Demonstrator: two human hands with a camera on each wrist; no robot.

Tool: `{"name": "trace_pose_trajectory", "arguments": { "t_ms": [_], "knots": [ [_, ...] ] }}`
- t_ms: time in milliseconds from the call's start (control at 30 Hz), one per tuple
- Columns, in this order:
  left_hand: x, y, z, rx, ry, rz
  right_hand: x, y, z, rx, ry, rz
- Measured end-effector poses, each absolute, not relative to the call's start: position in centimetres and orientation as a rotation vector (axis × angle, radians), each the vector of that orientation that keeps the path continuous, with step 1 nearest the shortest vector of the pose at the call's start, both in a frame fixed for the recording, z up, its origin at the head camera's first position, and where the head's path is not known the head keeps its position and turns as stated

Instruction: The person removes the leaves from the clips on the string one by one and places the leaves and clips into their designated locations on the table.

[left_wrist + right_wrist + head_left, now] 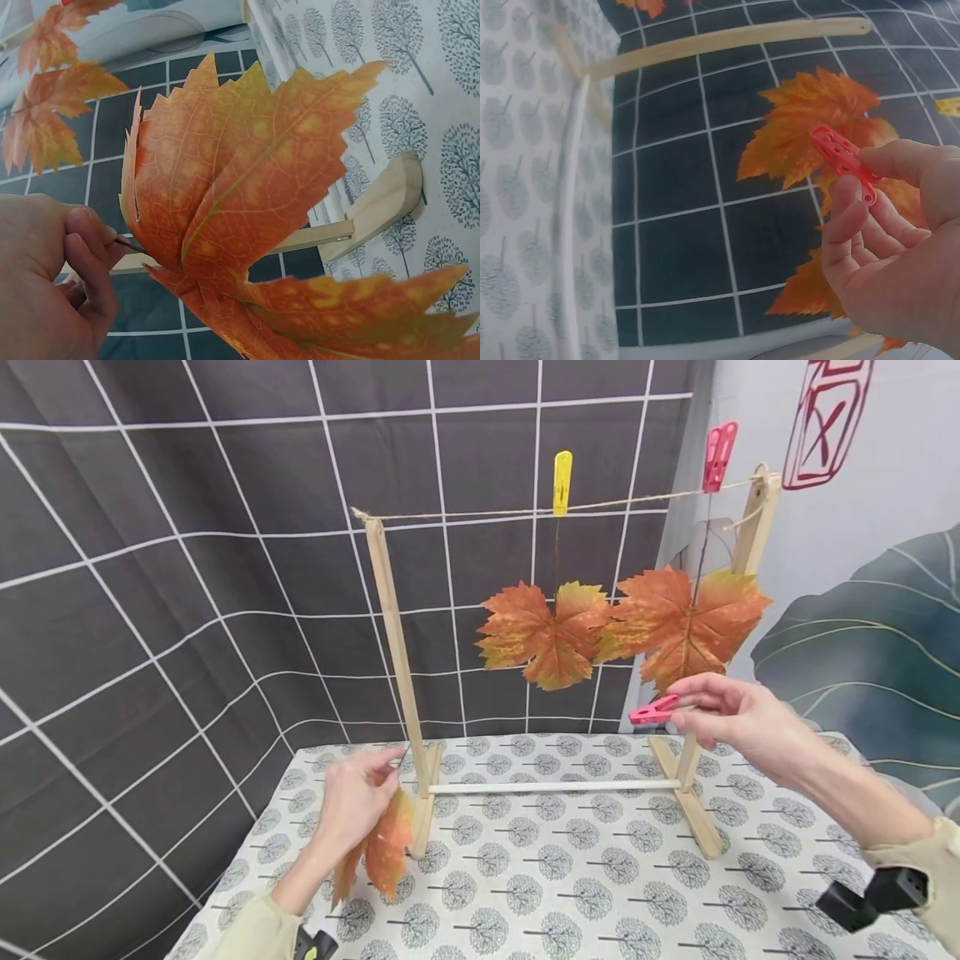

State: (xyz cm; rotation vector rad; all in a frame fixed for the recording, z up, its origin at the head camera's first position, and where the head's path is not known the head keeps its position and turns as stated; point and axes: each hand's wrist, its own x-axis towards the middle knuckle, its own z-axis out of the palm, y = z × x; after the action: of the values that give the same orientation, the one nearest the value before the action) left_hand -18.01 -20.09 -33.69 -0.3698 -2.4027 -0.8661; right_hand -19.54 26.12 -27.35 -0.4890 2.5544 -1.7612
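Note:
My left hand (356, 802) pinches the thin stem of an orange maple leaf (388, 843), which hangs beside the left wooden post; the left wrist view shows this leaf (240, 180) large, its stem between thumb and fingers. In my right hand (738, 718) a pink clothespin (654, 710) is held between thumb and fingers, in front of the right post. Two more maple leaves hang from a twine line (465, 515): one leaf (551, 635) under a yellow clothespin (562, 483), the other leaf (690, 622) under a second pink clothespin (720, 456).
The wooden rack has a left post (397, 652), a right post (756, 527) and a white crossbar (555, 787) low between its feet. It stands on a tree-patterned tablecloth (600, 893). A dark gridded curtain (247, 568) hangs behind.

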Motion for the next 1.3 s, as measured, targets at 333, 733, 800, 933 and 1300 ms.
{"name": "trace_pose_trajectory", "arguments": {
  "t_ms": [333, 733, 800, 933, 1300],
  "knots": [
    [-18.0, -20.0, -34.7, -0.414, -2.428, -0.819, -18.6, 27.2, -29.8, -0.493, 2.547, -1.731],
    [-17.5, -19.5, -35.8, -0.395, -2.541, -0.771, -17.5, 28.0, -32.3, -0.429, 2.520, -1.728],
    [-17.4, -19.4, -36.1, -0.398, -2.553, -0.772, -17.5, 28.2, -32.6, -0.414, 2.512, -1.732],
    [-17.2, -19.2, -36.8, -0.400, -2.597, -0.779, -17.4, 28.4, -33.4, -0.415, 2.487, -1.756],
    [-16.6, -19.0, -38.3, -0.431, -2.640, -0.798, -17.0, 28.8, -35.3, -0.471, 2.451, -1.799]
  ]
}}
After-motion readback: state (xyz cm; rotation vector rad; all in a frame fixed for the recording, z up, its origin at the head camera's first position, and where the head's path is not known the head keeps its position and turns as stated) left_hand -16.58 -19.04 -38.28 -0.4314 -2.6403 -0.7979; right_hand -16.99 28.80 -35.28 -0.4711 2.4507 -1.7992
